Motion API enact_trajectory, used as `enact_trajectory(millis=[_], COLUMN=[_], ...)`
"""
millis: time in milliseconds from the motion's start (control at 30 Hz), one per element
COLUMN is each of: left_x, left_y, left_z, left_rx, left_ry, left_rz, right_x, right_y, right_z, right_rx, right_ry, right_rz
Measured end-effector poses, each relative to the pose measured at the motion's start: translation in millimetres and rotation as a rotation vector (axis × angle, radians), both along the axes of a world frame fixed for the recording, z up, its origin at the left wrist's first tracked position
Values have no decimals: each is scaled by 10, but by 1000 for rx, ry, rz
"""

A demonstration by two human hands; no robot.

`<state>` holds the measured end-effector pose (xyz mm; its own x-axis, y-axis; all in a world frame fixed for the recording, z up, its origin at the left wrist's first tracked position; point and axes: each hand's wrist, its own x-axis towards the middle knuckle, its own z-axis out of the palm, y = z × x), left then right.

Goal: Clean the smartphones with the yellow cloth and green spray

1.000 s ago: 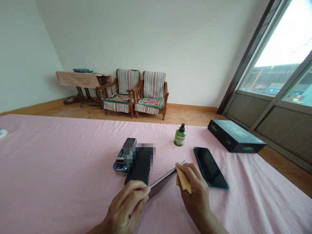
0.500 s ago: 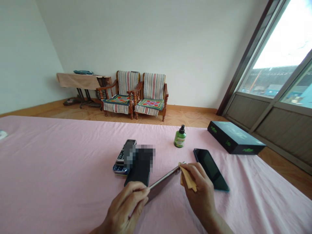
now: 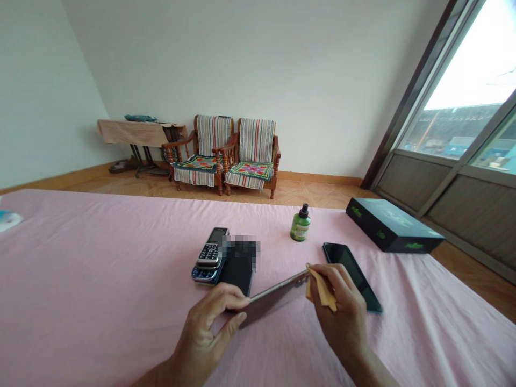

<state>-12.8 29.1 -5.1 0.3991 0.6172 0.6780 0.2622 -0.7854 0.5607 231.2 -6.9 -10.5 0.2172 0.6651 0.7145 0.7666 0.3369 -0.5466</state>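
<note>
"Two hands are at the near side of the pink sheet (image 3: 100, 269), yes? What does the left hand (image 3: 205, 325) have?"

"Its grip is closed on the left end of a slim device (image 3: 274, 296), with the thumb and the fingers. The device is between both hands, in a tilted position, and its silver edge is upward. If its lower side touches the sheet, I cannot tell."

"And the right hand (image 3: 342, 306)?"

"This grip is pinching a folded yellow cloth (image 3: 323, 294), and the cloth touches the far right end of the device."

"Which things are around?"

"On the left, a silver keypad phone (image 3: 212, 252) lies over a blue phone (image 3: 205, 274). Just beside them, at the right, is a dark flat object (image 3: 237, 270), partly blurred. A black tablet (image 3: 355, 274) lies near the right hand, partly hidden by it. Farther, a green bottle (image 3: 300, 227) stands upright, and a black box (image 3: 393, 226) lies at the far right."
</note>
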Motion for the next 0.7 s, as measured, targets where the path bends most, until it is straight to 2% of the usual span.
enact_trajectory(millis=[200, 433, 567, 700], left_x=[-60, -81, -93, -101], left_y=[110, 128, 127, 98], left_z=[47, 91, 83, -10], left_rx=[-114, -240, -234, -236], left_ry=[-23, -32, -25, -22], left_rz=[-147, -248, -256, -216], right_x=[9, -26, -44, -169], right_y=[-116, -323, -369, -385], right_z=[72, 87, -8, -81], right_rx=[-72, -46, -59, -98], right_ry=[-41, -187, -219, -224], right_rz=[-76, -138, -122, -50])
